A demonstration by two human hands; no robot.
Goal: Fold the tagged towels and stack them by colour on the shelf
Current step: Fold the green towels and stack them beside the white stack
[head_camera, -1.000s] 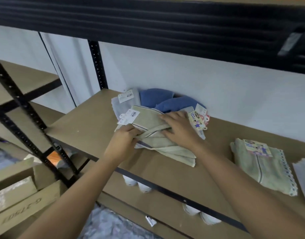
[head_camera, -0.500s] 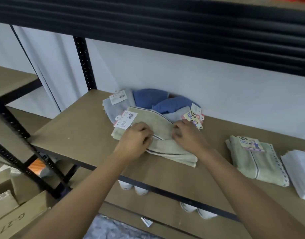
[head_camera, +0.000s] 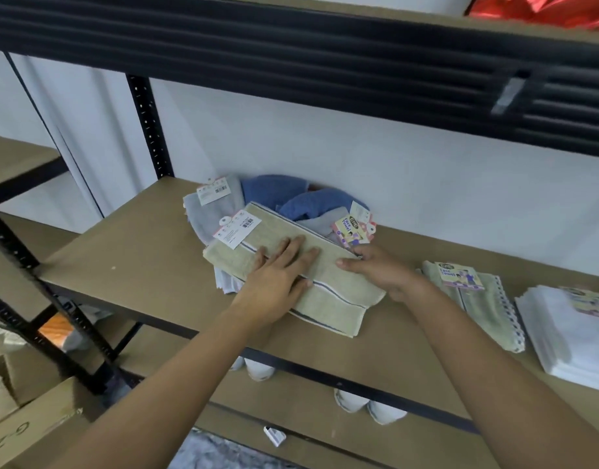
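The beige towel [head_camera: 291, 265] hides most of the grey and blue towels [head_camera: 311, 204] beneath. The left hand [head_camera: 274, 282], fingers spread flat, now presses it; the right hand [head_camera: 382, 272] pinches its edge, no longer bunched mid-fold.

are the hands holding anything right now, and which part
Nothing is lifted. The left hand presses flat on the middle of the beige towel; the right hand grips its right edge.

Two beige towels [head_camera: 328, 286] [head_camera: 477, 306], two blue towels [head_camera: 274, 191] [head_camera: 316, 204], one white stack [head_camera: 572, 333], two hands [head_camera: 274, 282] [head_camera: 382, 272].
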